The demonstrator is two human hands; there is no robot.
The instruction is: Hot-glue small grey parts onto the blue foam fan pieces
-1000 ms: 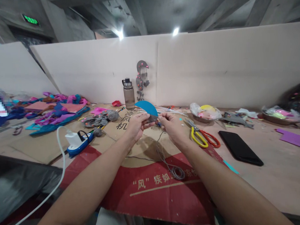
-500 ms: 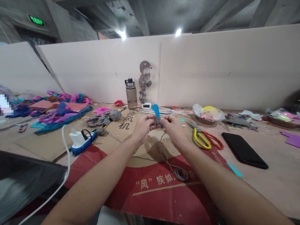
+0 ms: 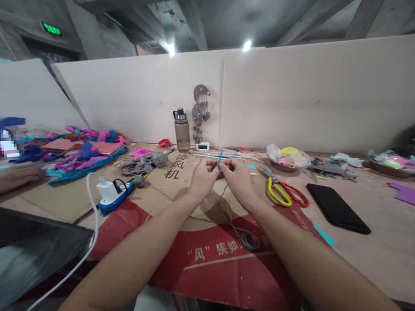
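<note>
Between the left hand (image 3: 204, 177) and the right hand (image 3: 237, 176), a thin blue piece (image 3: 220, 156) stood edge-on, pinched in the fingertips of both. Nearer the body than the grip, gray cord (image 3: 249, 240) lay coiled on red-printed cardboard (image 3: 230, 283). Right of the grip rested scissors (image 3: 279, 191), then a black phone (image 3: 337, 208); beyond it, leftward, stood a bottle (image 3: 182, 134).

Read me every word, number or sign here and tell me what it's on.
"“风” 疾如": red cardboard; continuation partly hidden by cord.
"风机": tan cardboard; characters above unclear.
Faint print, red cardboard's right edge: too blurred.
Green sign: too blurred.
White device: display too small.
</note>
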